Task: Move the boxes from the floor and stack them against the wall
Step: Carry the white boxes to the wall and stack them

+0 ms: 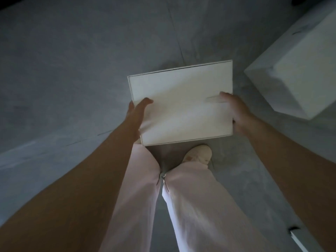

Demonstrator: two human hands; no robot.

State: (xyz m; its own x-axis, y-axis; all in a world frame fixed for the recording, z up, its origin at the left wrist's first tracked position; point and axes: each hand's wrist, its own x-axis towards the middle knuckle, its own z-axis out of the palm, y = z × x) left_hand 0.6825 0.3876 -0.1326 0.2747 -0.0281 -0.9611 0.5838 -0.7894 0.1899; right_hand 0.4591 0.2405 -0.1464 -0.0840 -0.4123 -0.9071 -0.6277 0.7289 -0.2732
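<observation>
I hold a flat white box (181, 102) in front of me, above the grey floor. My left hand (137, 117) grips its left edge with the thumb lying on the lid. On the right edge sits my right hand (236, 111), fingers resting on top near the corner. The box's underside is hidden. A second, larger white box (298, 70) stands at the right side of the view, apart from the one I carry.
The grey concrete floor (72, 70) has a thin seam running away from me. My light trousers (181, 206) and one pale shoe (198, 154) show below the box. A white object's corner (298, 239) pokes in at the bottom right.
</observation>
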